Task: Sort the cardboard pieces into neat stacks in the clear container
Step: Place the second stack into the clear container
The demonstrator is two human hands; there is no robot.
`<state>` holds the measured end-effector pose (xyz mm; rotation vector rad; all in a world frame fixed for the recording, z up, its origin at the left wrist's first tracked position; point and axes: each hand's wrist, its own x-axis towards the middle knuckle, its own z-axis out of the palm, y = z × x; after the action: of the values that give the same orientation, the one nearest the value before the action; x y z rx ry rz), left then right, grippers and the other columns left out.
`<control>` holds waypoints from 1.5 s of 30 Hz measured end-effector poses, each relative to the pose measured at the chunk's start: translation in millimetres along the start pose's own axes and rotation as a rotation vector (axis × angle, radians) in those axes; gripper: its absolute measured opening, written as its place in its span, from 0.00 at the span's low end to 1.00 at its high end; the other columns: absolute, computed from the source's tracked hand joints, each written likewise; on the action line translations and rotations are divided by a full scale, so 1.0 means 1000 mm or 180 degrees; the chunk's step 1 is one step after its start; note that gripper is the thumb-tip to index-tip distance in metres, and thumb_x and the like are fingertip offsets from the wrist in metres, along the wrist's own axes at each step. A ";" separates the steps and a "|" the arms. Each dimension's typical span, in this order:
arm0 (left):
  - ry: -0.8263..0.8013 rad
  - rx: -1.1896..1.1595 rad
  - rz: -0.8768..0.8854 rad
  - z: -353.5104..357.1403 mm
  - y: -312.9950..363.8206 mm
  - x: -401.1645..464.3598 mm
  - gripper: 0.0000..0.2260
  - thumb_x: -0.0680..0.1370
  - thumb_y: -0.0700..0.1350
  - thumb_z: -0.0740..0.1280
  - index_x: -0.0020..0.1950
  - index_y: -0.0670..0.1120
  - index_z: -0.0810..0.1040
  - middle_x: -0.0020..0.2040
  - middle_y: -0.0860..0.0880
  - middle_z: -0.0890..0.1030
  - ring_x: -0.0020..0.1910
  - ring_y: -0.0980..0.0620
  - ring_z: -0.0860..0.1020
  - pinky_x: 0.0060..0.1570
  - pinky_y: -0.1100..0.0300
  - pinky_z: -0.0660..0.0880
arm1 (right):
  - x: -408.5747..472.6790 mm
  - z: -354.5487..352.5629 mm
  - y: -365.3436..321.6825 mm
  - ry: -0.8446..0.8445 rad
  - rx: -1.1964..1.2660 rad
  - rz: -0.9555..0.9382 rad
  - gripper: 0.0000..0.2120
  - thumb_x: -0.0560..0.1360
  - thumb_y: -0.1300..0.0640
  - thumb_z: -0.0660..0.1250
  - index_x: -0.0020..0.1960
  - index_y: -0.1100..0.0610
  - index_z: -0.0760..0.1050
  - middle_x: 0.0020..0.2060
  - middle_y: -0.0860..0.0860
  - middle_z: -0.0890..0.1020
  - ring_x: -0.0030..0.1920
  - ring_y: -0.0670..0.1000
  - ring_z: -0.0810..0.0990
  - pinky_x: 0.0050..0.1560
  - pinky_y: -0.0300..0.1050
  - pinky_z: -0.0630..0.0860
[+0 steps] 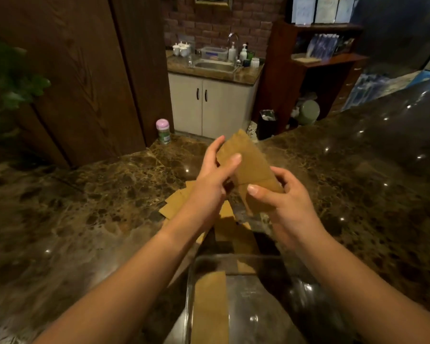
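A dark marble counter (90, 209) spreads in front of me, with a sink (215, 66) and white cabinet (209, 108) at the far wall. Both my hands hold a bundle of cardboard pieces (248, 170) up above the counter: my left hand (212, 182) wraps its far end, fingers closed on it, and my right hand (281, 202) pinches the near end. More loose cardboard (176, 202) lies scattered below. The clear container (191, 294) sits nearest me, with one cardboard stack (210, 309) lying along its left side
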<state>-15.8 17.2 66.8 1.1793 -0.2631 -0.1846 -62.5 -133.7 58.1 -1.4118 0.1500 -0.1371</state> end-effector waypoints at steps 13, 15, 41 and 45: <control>0.0171 0.0839 -0.0331 -0.007 -0.024 -0.087 0.23 0.79 0.40 0.68 0.71 0.54 0.66 0.54 0.55 0.80 0.48 0.62 0.82 0.43 0.66 0.78 | -0.073 0.012 0.019 -0.0868 -0.0698 0.0490 0.25 0.70 0.61 0.76 0.64 0.52 0.72 0.46 0.44 0.87 0.46 0.44 0.86 0.39 0.36 0.81; 0.0070 0.0935 -0.0486 -0.008 -0.025 -0.096 0.30 0.78 0.48 0.70 0.76 0.57 0.60 0.60 0.53 0.78 0.55 0.58 0.81 0.49 0.63 0.79 | -0.080 0.004 0.021 -0.0861 -0.0607 0.0619 0.26 0.68 0.60 0.77 0.63 0.52 0.72 0.46 0.44 0.87 0.46 0.46 0.87 0.39 0.37 0.81; 0.0796 0.0112 -0.1342 -0.049 -0.086 -0.173 0.29 0.75 0.62 0.66 0.74 0.57 0.69 0.70 0.52 0.76 0.67 0.51 0.76 0.67 0.46 0.72 | -0.126 0.004 0.080 -0.0283 -0.1059 0.1991 0.05 0.79 0.50 0.67 0.54 0.41 0.77 0.46 0.43 0.86 0.50 0.48 0.83 0.47 0.47 0.78; 0.0803 0.0078 -0.1294 -0.048 -0.087 -0.174 0.29 0.72 0.62 0.69 0.72 0.59 0.71 0.64 0.54 0.81 0.60 0.55 0.80 0.55 0.56 0.79 | -0.127 0.004 0.078 -0.0379 -0.1292 0.2033 0.05 0.79 0.46 0.65 0.54 0.41 0.77 0.50 0.44 0.85 0.54 0.48 0.81 0.49 0.47 0.76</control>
<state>-167.7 75.6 -49.8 1.2576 0.2000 -0.3843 -185.9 -94.1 -15.8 -1.7005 0.5433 0.5305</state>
